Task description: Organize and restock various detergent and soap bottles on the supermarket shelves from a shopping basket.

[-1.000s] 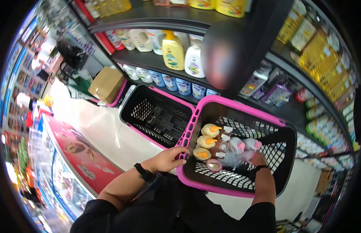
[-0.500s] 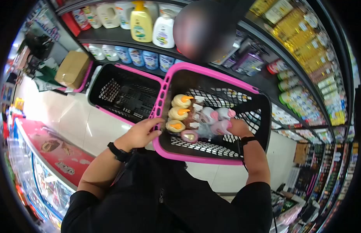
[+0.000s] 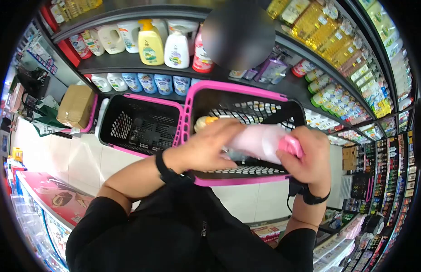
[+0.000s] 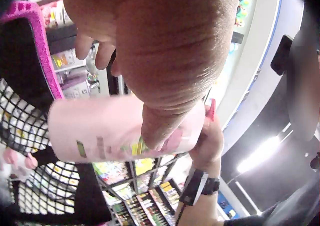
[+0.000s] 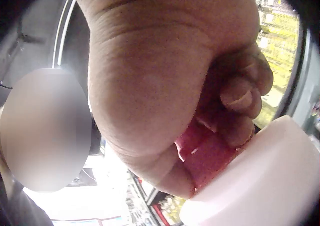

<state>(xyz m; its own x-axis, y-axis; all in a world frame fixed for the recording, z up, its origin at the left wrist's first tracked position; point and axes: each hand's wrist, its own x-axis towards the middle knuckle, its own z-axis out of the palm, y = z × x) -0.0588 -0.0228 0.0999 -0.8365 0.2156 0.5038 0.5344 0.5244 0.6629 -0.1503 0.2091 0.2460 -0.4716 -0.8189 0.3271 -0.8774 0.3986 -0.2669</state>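
Over the large black basket (image 3: pixel 244 85) with its pink rim, a pale pink pump bottle (image 3: pixel 260 141) is held tilted onto its side. My right hand (image 3: pixel 312 154) grips it by the bright pink pump head (image 5: pixel 207 158), fingers curled round that end. At the bottle's other end is my left hand (image 3: pixel 210 145), fingers extended and thumb apart from them. In the left wrist view the left thumb (image 4: pixel 162 128) overlaps the bottle's printed side, while the fingers (image 4: pixel 102 54) stretch out beyond it. A cream bottle with an orange top (image 3: pixel 203 122) shows in the basket, partly hidden by the left hand.
A smaller black basket (image 3: pixel 142 98) with a pink rim adjoins on the left. Beyond it a cardboard box (image 3: pixel 76 106) sits in another basket. Dark shelves (image 3: pixel 129 65) of bottles stand in front and to the right. A red-sided display case (image 3: pixel 52 190) is at left.
My right hand has lifted the pink bottle up out of the basket and tipped it sideways. My left hand has left the basket's rim and come over to the bottle.
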